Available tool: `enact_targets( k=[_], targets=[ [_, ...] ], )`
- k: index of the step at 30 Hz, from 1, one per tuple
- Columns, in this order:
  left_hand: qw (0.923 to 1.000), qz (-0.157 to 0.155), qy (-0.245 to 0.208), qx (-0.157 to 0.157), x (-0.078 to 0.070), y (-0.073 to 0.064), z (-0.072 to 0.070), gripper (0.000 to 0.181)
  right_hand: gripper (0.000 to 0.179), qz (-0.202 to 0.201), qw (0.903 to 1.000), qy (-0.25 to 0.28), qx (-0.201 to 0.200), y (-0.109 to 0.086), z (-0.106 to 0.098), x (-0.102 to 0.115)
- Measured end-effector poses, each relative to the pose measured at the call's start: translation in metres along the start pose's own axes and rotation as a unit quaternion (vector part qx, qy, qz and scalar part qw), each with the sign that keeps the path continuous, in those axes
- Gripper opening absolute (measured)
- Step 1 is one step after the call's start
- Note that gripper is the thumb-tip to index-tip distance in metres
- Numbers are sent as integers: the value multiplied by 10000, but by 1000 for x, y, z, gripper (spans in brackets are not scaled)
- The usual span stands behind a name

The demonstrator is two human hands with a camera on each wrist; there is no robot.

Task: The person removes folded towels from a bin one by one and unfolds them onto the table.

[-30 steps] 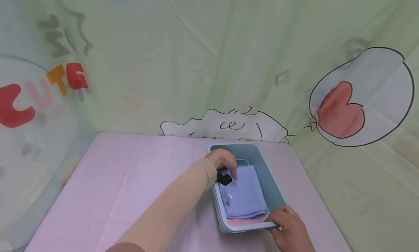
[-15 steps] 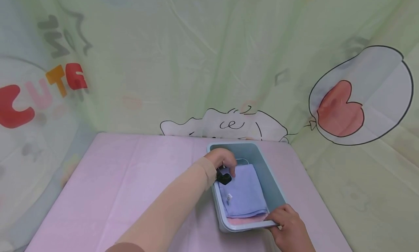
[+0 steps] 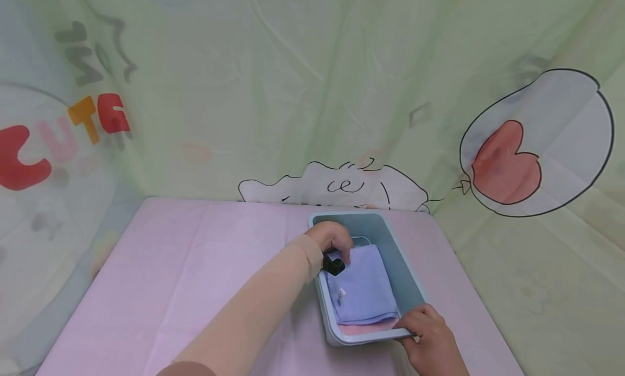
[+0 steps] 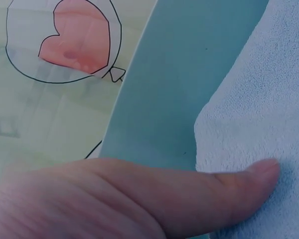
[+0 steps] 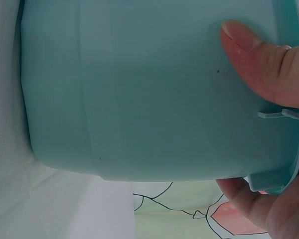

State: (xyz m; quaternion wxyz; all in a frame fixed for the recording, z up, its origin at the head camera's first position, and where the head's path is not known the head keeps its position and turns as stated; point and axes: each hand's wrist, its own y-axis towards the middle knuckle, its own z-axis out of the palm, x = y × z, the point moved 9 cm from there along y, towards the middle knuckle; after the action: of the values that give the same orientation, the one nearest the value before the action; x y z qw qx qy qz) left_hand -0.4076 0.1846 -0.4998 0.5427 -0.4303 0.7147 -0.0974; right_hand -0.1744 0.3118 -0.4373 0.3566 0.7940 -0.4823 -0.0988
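A light-blue plastic bin (image 3: 407,273) stands lengthwise on the table. Inside lies a folded blue-lavender towel (image 3: 363,289) with a small white tag, above something pink (image 3: 368,327). My left hand (image 3: 334,237) reaches over the bin's left wall onto the towel's far left part. In the left wrist view its straight thumb (image 4: 214,196) touches the fluffy towel (image 4: 269,114); the other fingers are hidden. My right hand (image 3: 432,341) grips the near right corner of the rim. The right wrist view shows its thumb (image 5: 259,64) against the bin's outer wall (image 5: 164,99), fingers around the rim.
A pale pink cloth covers the table (image 3: 195,278). Printed curtains (image 3: 234,94) enclose the back and both sides. A thin pale loop, perhaps a handle, shows (image 3: 363,239) at the far end inside the bin. A black wrist device (image 3: 334,265) sits on the left wrist.
Almost nothing moves. The left thumb or finger over the towel shifts very slightly back toward the hand; the right hand, bin and towel stay put.
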Motion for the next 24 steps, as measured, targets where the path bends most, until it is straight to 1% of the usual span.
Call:
enact_targets(
  k=[1,3,4,7,10,13,16,17,19,20,22,23,24],
  targets=[
    [10000,14,-38,8,0,-1,0,19,63,-7,10000,2,-4,0,0,0],
    [9999,66,67,-76,-1,-1,-2,9,63,-20,10000,13,-19,0,0,0],
    [9999,61,96,-96,0,-1,-3,7,63,-29,10000,19,-30,1,0,0],
    [9995,120,251,-124,0,0,-4,12,63,-63,10000,44,-50,1,-1,0],
    [9995,131,262,-136,1,0,-5,12,63,-71,9999,50,-68,1,-1,0],
    [9994,126,248,-225,2,1,-7,12,63,-56,10000,38,-70,2,0,0],
    [9986,150,317,-405,2,1,-9,11,62,-43,10000,20,-54,2,0,1],
    [9979,184,395,-479,1,1,-10,10,62,-26,10000,7,-46,2,0,1],
    [9950,329,699,-627,-3,1,-12,11,63,2,10000,-13,-28,2,0,1],
    [9926,420,903,-695,-6,1,-12,14,63,17,10000,-27,-18,1,0,1],
    [9871,612,1215,-841,-11,0,-14,27,64,45,10000,-44,-9,1,0,1],
    [9841,738,1359,-874,-14,0,-14,29,64,46,10000,-52,-13,1,0,1],
    [9826,830,1414,-875,-16,-1,-14,27,64,34,10000,-50,-21,1,0,2]
  ],
)
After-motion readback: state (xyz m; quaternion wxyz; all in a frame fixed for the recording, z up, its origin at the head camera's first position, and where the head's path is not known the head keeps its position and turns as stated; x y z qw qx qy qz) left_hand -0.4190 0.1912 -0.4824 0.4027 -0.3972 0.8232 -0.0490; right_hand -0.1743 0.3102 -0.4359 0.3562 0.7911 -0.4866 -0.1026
